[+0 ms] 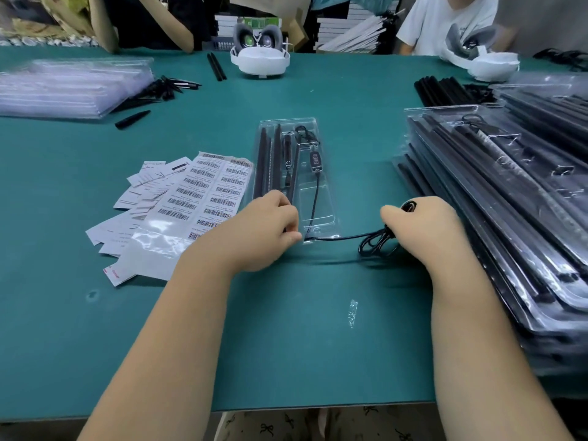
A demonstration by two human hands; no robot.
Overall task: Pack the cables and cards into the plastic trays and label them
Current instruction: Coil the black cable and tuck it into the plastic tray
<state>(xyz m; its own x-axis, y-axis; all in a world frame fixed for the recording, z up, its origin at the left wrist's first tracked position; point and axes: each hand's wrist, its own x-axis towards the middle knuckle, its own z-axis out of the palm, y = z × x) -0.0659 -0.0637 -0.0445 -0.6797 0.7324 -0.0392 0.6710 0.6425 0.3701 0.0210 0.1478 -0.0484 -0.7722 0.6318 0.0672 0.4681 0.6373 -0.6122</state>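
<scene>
From the head camera I see a clear plastic tray (294, 173) lying lengthwise at the middle of the green table (286, 329), with black strips and a small controller in its slots. My left hand (267, 227) rests on the tray's near left corner, fingers curled down against its edge. My right hand (420, 224) is closed around a coiled bundle of black cable (375, 241), which runs from the tray's near end to that hand. Barcode label sheets (203, 189) and cards (149, 183) lie just left of the tray. Filled trays (509, 202) are stacked on the right.
</scene>
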